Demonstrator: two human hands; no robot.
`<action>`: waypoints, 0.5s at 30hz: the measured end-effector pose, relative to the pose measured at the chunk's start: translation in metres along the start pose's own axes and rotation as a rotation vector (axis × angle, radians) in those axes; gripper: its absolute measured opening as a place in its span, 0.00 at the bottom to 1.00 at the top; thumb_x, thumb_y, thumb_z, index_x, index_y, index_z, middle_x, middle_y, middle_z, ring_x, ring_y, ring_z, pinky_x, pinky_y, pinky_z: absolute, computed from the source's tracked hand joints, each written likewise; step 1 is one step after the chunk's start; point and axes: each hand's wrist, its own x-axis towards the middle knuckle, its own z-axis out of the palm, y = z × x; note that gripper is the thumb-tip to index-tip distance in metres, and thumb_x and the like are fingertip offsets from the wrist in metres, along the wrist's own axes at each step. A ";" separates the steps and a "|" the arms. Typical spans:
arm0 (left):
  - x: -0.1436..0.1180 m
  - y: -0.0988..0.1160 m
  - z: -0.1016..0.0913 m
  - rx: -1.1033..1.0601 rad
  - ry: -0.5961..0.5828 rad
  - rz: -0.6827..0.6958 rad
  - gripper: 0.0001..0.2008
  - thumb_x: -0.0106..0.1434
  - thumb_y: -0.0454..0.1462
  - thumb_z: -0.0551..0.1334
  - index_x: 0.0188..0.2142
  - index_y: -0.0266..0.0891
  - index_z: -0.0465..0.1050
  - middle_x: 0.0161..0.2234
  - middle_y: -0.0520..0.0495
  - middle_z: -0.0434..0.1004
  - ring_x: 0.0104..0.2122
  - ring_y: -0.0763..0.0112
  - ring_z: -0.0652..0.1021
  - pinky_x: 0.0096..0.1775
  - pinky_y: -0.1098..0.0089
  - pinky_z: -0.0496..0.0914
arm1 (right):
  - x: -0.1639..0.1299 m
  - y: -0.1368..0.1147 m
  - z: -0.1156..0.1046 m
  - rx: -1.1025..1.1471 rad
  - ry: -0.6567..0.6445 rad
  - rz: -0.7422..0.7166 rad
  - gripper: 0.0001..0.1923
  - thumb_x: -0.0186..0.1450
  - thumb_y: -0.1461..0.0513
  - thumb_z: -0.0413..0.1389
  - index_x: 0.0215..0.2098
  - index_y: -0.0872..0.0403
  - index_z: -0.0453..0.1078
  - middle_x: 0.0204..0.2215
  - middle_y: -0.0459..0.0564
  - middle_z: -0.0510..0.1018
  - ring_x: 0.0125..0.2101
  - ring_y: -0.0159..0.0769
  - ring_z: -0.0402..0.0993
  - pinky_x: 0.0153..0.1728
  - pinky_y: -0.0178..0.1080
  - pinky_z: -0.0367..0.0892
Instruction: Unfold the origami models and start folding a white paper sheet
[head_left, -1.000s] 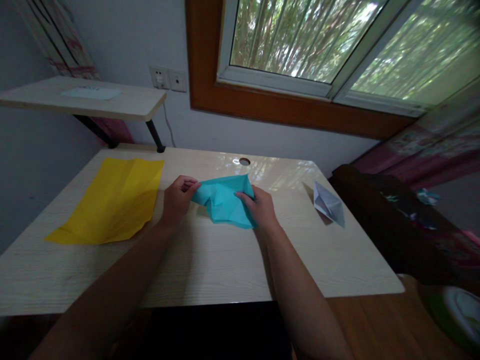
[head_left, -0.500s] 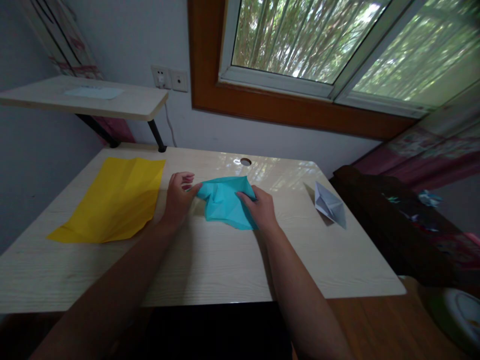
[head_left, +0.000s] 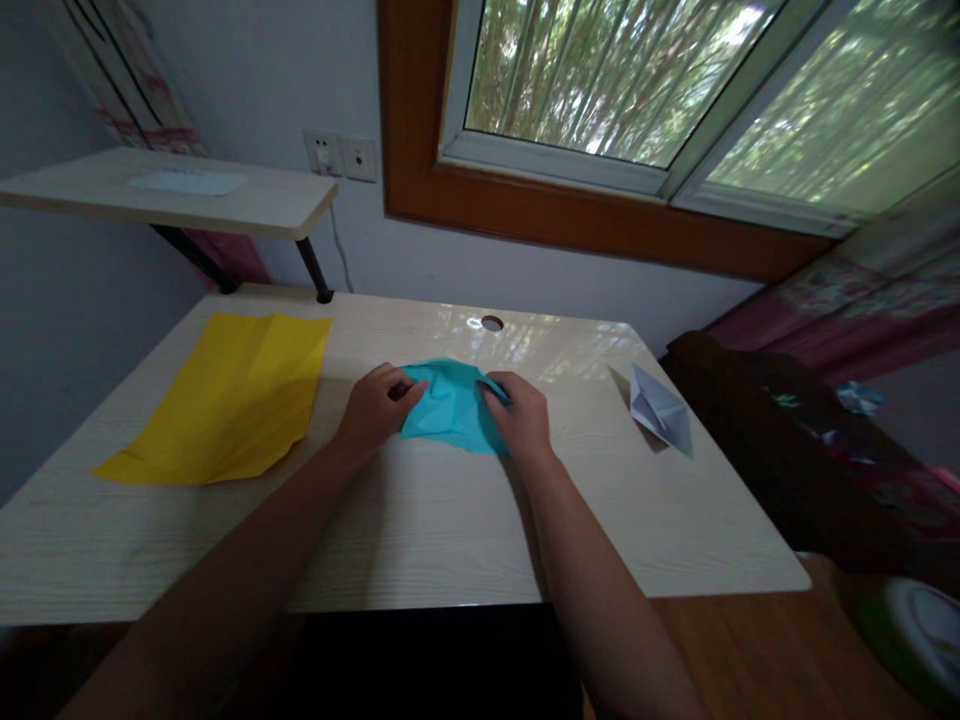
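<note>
Now both hands pressed the teal paper [head_left: 450,408] flat at mid-frame.

Left hand [head_left: 375,410] and right hand [head_left: 521,420] had closed in, fingers curled over its edges, the puffed fold pushed down onto the desk [head_left: 420,530]; yellow sheet [head_left: 225,395] lay left.

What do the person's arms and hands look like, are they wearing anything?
Both forearms are bare, with no sleeves in view. The left hand and the right hand show no gloves, and no rings, watch or bracelets can be made out in the dim light.
</note>
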 end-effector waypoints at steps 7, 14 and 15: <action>-0.002 -0.008 0.006 -0.074 -0.070 -0.021 0.08 0.61 0.40 0.65 0.28 0.41 0.74 0.29 0.51 0.73 0.30 0.69 0.74 0.35 0.68 0.68 | -0.001 0.001 0.000 -0.052 0.008 -0.059 0.08 0.69 0.59 0.54 0.43 0.50 0.75 0.38 0.51 0.82 0.38 0.41 0.78 0.42 0.41 0.70; 0.002 -0.007 0.002 -0.223 -0.014 -0.049 0.08 0.62 0.39 0.64 0.27 0.41 0.74 0.32 0.49 0.74 0.35 0.67 0.76 0.38 0.67 0.70 | 0.001 0.005 -0.002 -0.043 0.021 0.017 0.09 0.68 0.60 0.54 0.42 0.50 0.75 0.39 0.51 0.82 0.39 0.42 0.79 0.43 0.41 0.70; 0.003 -0.006 0.001 -0.245 -0.002 -0.047 0.08 0.62 0.39 0.64 0.27 0.41 0.74 0.32 0.49 0.74 0.35 0.67 0.76 0.38 0.67 0.71 | 0.002 0.005 -0.003 -0.027 0.011 0.039 0.09 0.67 0.61 0.54 0.41 0.50 0.75 0.39 0.51 0.82 0.39 0.42 0.79 0.43 0.41 0.70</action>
